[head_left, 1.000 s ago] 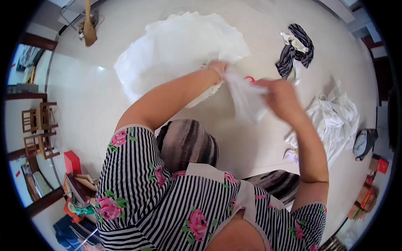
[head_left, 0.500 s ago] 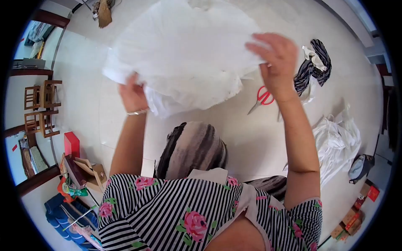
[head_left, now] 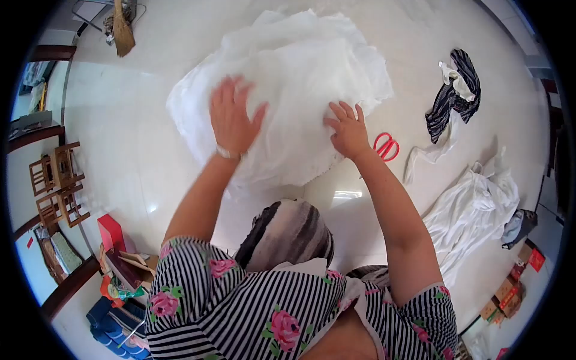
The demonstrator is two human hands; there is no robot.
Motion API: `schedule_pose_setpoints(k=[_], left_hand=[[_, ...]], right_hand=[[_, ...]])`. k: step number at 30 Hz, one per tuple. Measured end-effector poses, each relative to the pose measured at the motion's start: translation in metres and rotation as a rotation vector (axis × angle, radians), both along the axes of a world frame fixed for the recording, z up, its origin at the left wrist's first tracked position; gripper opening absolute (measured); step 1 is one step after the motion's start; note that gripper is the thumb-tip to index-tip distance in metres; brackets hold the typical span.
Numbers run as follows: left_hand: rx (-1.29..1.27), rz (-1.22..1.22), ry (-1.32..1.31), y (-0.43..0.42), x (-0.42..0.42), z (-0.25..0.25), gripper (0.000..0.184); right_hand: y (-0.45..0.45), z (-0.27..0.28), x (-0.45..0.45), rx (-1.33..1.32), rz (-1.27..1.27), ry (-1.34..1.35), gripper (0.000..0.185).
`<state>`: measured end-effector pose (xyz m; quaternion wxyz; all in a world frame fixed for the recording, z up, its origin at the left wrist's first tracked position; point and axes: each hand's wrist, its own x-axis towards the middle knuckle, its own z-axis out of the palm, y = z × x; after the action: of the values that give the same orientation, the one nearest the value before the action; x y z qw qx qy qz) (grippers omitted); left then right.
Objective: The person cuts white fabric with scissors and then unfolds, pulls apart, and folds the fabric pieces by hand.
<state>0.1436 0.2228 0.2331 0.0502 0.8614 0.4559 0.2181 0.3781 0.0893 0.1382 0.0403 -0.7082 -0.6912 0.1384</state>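
Note:
Layers of thin white cloth (head_left: 288, 78) lie spread in a rough round on the pale tiled floor. Over its left part is my left hand (head_left: 234, 117), fingers apart and slightly blurred, with a bracelet at the wrist. My right hand (head_left: 348, 129) rests on or just above the cloth's right edge, its fingers spread. Neither hand holds anything. Just right of my right hand, red-handled scissors (head_left: 386, 146) lie on the floor, their blades mostly hidden by my forearm.
A striped dark cloth (head_left: 456, 90) with white pieces lies at the upper right. Below it is a heap of white fabric (head_left: 474, 210). Wooden chairs (head_left: 60, 180) and a red box (head_left: 111, 233) stand at the left; a broom (head_left: 123, 33) is at the top left.
The white cloth, lifted between both hands half a second before, now lies flat on the floor. My left hand has moved up and right over it; my right hand has come down and left.

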Motion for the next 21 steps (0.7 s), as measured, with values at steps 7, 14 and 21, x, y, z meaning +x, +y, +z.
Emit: schedule_pose_setpoints(k=[7, 14, 21], left_hand=[[0.000, 0.104, 0.316, 0.089, -0.014, -0.017, 0.037], [-0.269, 0.123, -0.264, 0.106, -0.061, -0.059, 0.021], [-0.316, 0.426, -0.130, 0.148, -0.175, -0.137, 0.032]], right_hand=[[0.093, 0.129, -0.032, 0.534, -0.232, 0.265, 0.071], [0.199, 0.067, -0.002, 0.167, -0.261, 0.019, 0.025], [0.237, 0.020, 0.040, 0.220, -0.621, 0.175, 0.032]])
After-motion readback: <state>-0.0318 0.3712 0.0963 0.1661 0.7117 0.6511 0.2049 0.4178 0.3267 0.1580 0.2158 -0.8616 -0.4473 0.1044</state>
